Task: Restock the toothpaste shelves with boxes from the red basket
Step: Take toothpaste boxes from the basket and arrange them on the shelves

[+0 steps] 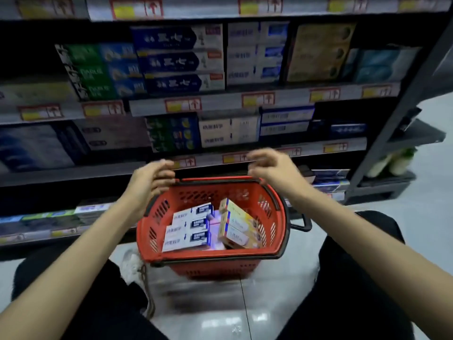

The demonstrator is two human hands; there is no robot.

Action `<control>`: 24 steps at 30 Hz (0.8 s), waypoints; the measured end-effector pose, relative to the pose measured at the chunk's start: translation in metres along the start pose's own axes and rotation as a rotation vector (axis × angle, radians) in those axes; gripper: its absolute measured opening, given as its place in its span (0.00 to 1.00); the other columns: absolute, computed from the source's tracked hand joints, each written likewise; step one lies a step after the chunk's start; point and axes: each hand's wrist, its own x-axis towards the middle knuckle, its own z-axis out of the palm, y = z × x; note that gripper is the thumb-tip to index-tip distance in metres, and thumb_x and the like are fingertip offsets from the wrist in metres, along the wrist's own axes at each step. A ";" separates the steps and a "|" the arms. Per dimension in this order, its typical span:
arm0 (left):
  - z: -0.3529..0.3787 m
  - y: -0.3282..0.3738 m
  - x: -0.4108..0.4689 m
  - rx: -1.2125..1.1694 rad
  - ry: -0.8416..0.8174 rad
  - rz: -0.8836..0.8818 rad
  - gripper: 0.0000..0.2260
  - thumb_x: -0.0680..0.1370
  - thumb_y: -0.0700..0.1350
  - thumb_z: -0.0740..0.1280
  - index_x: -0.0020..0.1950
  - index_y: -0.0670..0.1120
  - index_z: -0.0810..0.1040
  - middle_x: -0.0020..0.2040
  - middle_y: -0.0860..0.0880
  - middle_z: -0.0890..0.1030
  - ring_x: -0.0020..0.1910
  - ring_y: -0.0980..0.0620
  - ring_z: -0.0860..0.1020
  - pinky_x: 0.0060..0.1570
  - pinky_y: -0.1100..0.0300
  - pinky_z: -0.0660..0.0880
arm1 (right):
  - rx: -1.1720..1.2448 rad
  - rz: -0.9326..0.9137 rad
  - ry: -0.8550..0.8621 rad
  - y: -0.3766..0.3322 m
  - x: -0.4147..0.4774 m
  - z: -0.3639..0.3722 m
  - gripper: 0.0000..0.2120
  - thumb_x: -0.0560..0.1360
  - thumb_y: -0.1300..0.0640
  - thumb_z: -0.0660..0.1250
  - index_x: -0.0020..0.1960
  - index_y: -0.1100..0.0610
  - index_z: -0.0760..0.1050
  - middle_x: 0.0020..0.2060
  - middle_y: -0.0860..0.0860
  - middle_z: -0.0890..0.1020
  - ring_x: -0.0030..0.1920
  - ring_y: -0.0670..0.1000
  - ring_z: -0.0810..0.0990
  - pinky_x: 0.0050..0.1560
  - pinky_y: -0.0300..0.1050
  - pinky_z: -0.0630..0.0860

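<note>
Two hands out in front, both over the far rim of the red basket [215, 255]. Left hand [152, 179] at the far left corner, fingers loosely curled, thumb apart from them, grip slack and round nothing; right up beside the rim, but too blurred to call contact. Right hand [267, 168] across at the far right corner, wrist bent, fingers drooping, grip likewise loose and empty. Basket down on the glossy tiled floor [269, 315], between two knees in black trousers [355, 266], just in front of the toothpaste shelves [220, 100]. Inside it, on the left, white-and-blue boxes [188, 229] lying flat in a stack; on the right, cream-and-yellow boxes [236, 225] tipped up on a slant toward the right wall. Black handle [302, 225] poking out past the basket's right side. White shoe [132, 263] with trailing laces by the near left corner. Up ahead, plenty of stock in tiers: navy boxes [181, 60] three high in the middle row, green boxes [90, 69] leaning just to their left, pale boxes [255, 55] stacked to their right, tan carton [318, 52] upright beyond those. Red-framed price tags [182, 105] strung along every shelf edge. Print on most of it too smeared to read.
</note>
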 end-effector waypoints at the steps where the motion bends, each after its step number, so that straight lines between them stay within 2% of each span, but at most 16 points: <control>1: -0.001 -0.021 0.010 0.049 0.006 -0.042 0.15 0.84 0.51 0.62 0.62 0.44 0.82 0.50 0.44 0.84 0.51 0.45 0.82 0.50 0.55 0.76 | -0.099 0.071 -0.038 0.028 0.007 0.008 0.14 0.75 0.65 0.73 0.59 0.54 0.81 0.45 0.48 0.84 0.43 0.44 0.81 0.43 0.40 0.76; 2: -0.001 -0.042 0.020 0.105 0.002 -0.090 0.14 0.84 0.50 0.63 0.62 0.43 0.82 0.50 0.43 0.83 0.49 0.45 0.82 0.47 0.56 0.75 | -0.218 0.130 -0.077 0.055 0.013 0.016 0.13 0.75 0.63 0.73 0.58 0.54 0.82 0.46 0.48 0.84 0.43 0.45 0.81 0.45 0.40 0.74; 4: 0.001 -0.078 0.037 0.247 -0.038 -0.212 0.13 0.83 0.48 0.64 0.60 0.42 0.81 0.49 0.43 0.82 0.42 0.47 0.79 0.40 0.58 0.72 | -0.476 0.192 -0.190 0.103 0.020 0.031 0.15 0.75 0.58 0.72 0.61 0.55 0.81 0.52 0.50 0.85 0.50 0.49 0.82 0.49 0.40 0.73; 7: 0.002 -0.115 0.062 0.694 -0.232 -0.376 0.16 0.84 0.53 0.62 0.59 0.41 0.79 0.48 0.43 0.83 0.39 0.47 0.79 0.36 0.60 0.70 | -0.857 0.189 -0.454 0.151 0.025 0.048 0.18 0.78 0.54 0.67 0.67 0.54 0.77 0.61 0.55 0.83 0.59 0.57 0.81 0.51 0.46 0.74; 9: 0.002 -0.133 0.075 1.022 -0.425 -0.404 0.18 0.85 0.56 0.60 0.57 0.42 0.79 0.48 0.44 0.83 0.43 0.46 0.79 0.39 0.59 0.71 | -1.051 0.101 -0.618 0.172 0.029 0.054 0.18 0.79 0.53 0.64 0.68 0.53 0.76 0.64 0.57 0.80 0.62 0.60 0.80 0.53 0.48 0.75; 11: 0.001 -0.151 0.087 1.234 -0.516 -0.397 0.20 0.84 0.56 0.60 0.58 0.40 0.81 0.55 0.42 0.84 0.51 0.44 0.81 0.49 0.57 0.74 | -1.161 0.068 -0.703 0.187 0.031 0.055 0.17 0.80 0.53 0.63 0.68 0.54 0.75 0.66 0.57 0.79 0.63 0.60 0.79 0.55 0.49 0.76; 14: -0.002 -0.165 0.095 1.474 -0.518 -0.412 0.20 0.81 0.58 0.61 0.62 0.45 0.79 0.64 0.44 0.81 0.60 0.43 0.79 0.59 0.53 0.74 | -1.311 0.074 -0.747 0.202 0.030 0.049 0.16 0.80 0.48 0.63 0.65 0.53 0.76 0.60 0.55 0.82 0.61 0.59 0.81 0.58 0.49 0.75; 17: 0.004 -0.166 0.095 1.668 -0.530 -0.397 0.19 0.81 0.58 0.59 0.65 0.49 0.77 0.65 0.48 0.80 0.63 0.45 0.78 0.60 0.53 0.72 | -1.390 0.050 -0.705 0.212 0.029 0.043 0.17 0.77 0.43 0.64 0.60 0.51 0.78 0.53 0.53 0.85 0.54 0.58 0.84 0.55 0.48 0.77; 21: 0.026 -0.172 0.090 1.846 -0.643 -0.433 0.21 0.78 0.61 0.62 0.66 0.53 0.77 0.64 0.52 0.81 0.63 0.48 0.78 0.58 0.53 0.64 | -1.409 0.120 -0.690 0.210 0.021 0.032 0.19 0.76 0.42 0.65 0.58 0.55 0.80 0.55 0.55 0.85 0.56 0.60 0.84 0.57 0.50 0.79; 24: 0.047 -0.177 0.086 1.915 -0.724 -0.414 0.23 0.77 0.63 0.63 0.67 0.52 0.77 0.66 0.51 0.80 0.65 0.46 0.77 0.63 0.51 0.65 | -1.451 0.197 -0.716 0.209 0.012 0.015 0.19 0.76 0.44 0.66 0.60 0.55 0.79 0.57 0.55 0.84 0.59 0.60 0.83 0.59 0.50 0.80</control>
